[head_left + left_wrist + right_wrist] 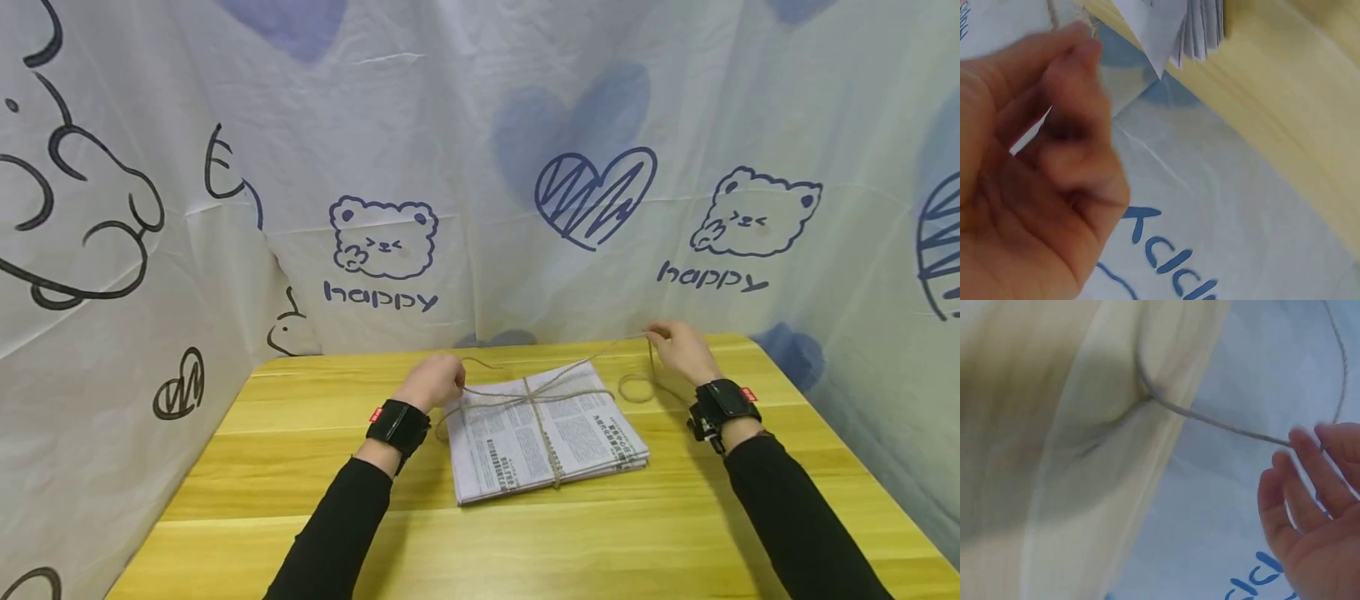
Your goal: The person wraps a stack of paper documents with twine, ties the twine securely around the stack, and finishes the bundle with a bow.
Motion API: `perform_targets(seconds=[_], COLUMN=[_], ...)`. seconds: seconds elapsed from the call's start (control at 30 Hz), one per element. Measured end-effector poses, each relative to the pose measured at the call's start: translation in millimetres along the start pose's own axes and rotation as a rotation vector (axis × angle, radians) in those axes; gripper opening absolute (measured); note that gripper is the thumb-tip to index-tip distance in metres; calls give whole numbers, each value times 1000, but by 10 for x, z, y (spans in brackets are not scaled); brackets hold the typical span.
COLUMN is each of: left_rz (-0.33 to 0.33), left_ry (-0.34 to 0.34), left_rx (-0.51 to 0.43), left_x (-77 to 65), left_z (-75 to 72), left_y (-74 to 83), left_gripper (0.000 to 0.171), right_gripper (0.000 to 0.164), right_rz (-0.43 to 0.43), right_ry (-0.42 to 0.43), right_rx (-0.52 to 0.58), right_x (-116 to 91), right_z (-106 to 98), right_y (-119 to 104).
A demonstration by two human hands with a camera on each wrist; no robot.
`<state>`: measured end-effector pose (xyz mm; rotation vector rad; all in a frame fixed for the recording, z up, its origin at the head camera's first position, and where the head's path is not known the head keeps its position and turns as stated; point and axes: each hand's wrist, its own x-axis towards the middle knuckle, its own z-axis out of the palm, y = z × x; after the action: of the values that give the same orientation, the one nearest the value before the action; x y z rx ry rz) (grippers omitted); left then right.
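A stack of folded newspapers (510, 446) lies on the wooden table, with brown twine (542, 432) wrapped across it both ways and crossing near the top middle. At the stack's upper left corner, my left hand (433, 382) pinches one end of the twine between thumb and forefinger. My right hand (681, 348) is raised beyond the stack's far right corner and pinches the other strand, which runs back to the crossing. From the right fingertips, a tail of twine (1235, 430) hangs down and curls on the table in the right wrist view.
The yellow wooden table (300, 467) reaches back to a pale curtain (480, 167) printed with bears and hearts, which also hangs at both sides. A loose twine loop (636, 388) lies right of the newspapers. Black bands with cameras (400, 427) sit on both wrists.
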<state>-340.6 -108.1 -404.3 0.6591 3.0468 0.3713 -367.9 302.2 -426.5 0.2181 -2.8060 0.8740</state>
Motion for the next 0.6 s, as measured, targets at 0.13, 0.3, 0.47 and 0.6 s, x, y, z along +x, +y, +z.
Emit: perform_targets(seconds=[0.13,0.3,0.47,0.6], left_rz=[0,9,15,53], left_ry=[101,220,280,306], left_rx=[-41,-310,-564,-722], left_x=[33,85,136,173], left_z=[4,-21,-59,-116], left_y=[39,87,155,218], left_gripper=[14,19,22,24], right_gripper=[42,44,38,33], right_rz=[45,40,-12,-130], right_ry=[-27,-100,-138,-253], right_rx=[-17,-78,-45,48], right_x=[26,-19,-94,-124], right_z=[28,91,204,320], right_y=[-58,-94,-233,-431])
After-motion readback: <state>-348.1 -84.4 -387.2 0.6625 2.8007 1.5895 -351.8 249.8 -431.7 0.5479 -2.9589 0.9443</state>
